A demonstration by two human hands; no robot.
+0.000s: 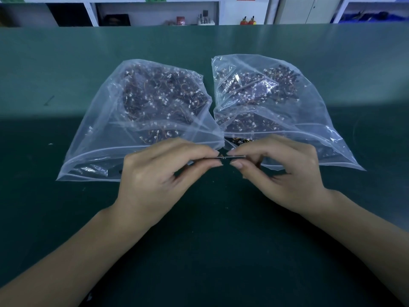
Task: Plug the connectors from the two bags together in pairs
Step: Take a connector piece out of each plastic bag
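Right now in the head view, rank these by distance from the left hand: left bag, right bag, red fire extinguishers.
1. left bag, just beyond the left hand, which overlaps its near edge
2. right bag, across to the right
3. red fire extinguishers, far past the table's back edge

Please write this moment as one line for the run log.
left hand: pinches small wired connector | right hand: pinches mating connector | ends meeting | two clear plastic bags behind
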